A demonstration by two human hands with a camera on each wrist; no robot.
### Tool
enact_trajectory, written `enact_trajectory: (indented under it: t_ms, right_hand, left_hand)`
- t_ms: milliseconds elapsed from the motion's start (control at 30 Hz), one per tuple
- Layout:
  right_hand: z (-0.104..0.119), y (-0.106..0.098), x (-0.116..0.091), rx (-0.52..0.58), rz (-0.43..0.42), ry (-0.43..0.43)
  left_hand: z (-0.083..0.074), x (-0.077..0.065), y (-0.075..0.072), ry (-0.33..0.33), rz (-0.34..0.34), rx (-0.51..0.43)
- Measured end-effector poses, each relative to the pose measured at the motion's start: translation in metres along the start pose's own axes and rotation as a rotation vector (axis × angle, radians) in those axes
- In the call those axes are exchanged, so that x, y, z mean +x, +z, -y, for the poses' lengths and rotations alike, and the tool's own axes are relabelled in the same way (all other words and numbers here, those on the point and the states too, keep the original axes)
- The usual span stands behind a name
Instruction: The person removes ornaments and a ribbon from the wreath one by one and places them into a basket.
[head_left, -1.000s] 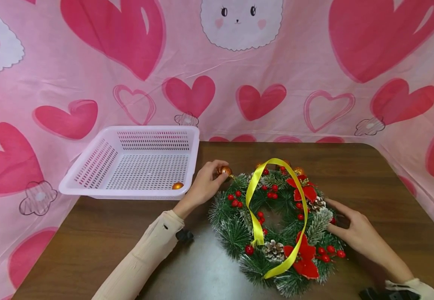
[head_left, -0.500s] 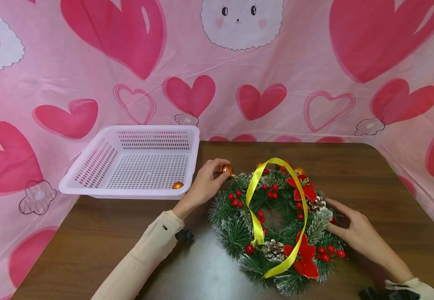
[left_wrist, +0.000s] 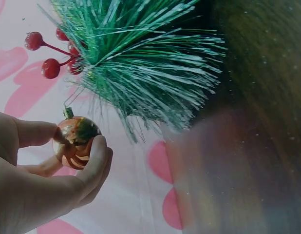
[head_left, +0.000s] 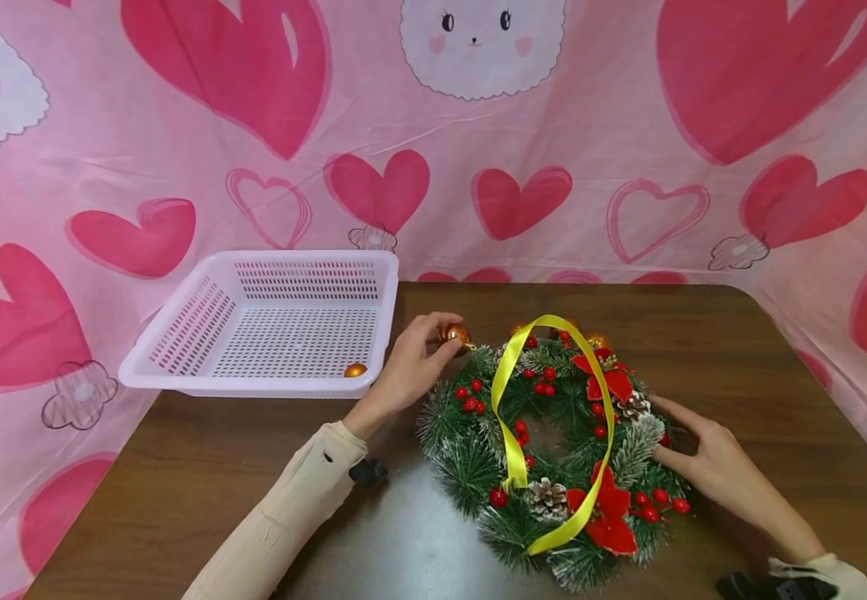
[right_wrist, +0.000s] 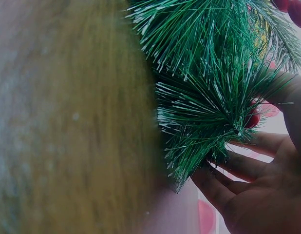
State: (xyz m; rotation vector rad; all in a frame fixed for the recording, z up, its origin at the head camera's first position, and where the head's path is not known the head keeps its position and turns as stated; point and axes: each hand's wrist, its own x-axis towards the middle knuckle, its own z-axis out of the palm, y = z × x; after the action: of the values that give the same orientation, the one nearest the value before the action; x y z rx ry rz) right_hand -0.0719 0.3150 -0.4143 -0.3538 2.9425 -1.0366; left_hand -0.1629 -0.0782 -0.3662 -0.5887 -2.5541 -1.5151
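Note:
A green Christmas wreath (head_left: pixel 471 467) with red berries, red flowers, pine cones and a yellow ribbon (head_left: pixel 504 392) lies on the table. At its far left edge my left hand (head_left: pixel 411 362) pinches a shiny copper-gold bauble (head_left: pixel 453 335) between thumb and fingers. In the left wrist view the bauble (left_wrist: pixel 75 144) has its small cap turned up toward the frosted needles (left_wrist: pixel 145 73), close beside them. My right hand (head_left: pixel 722 467) holds the wreath's right side, thumb and fingers spread around the outer branches (right_wrist: pixel 204 107); some fingertips are hidden in the needles.
A white perforated plastic basket (head_left: pixel 253 385) stands at the back left, with one gold bauble (head_left: pixel 355 370) inside near its front right corner. More gold baubles (head_left: pixel 597 342) show at the wreath's far edge. Behind the brown wooden table (head_left: pixel 704 333) hangs a pink heart-print cloth (head_left: pixel 591 108).
My left hand has shifted slightly to the right and away with the bauble, along the wreath's far left edge. My right hand and the wreath have stayed in place.

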Motion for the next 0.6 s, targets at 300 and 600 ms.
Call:
enact_trajectory:
  t_ms: [300, 600]
  right_hand:
    - [-0.001, 0.0, 0.001, -0.024, -0.011, -0.006]
    - [-0.001, 0.0, 0.001, -0.018, -0.011, -0.008]
  left_hand:
    - [-0.005, -0.001, -0.002, -0.014, 0.014, -0.032]
    - [-0.012, -0.001, -0.004, 0.002, 0.002, -0.022]
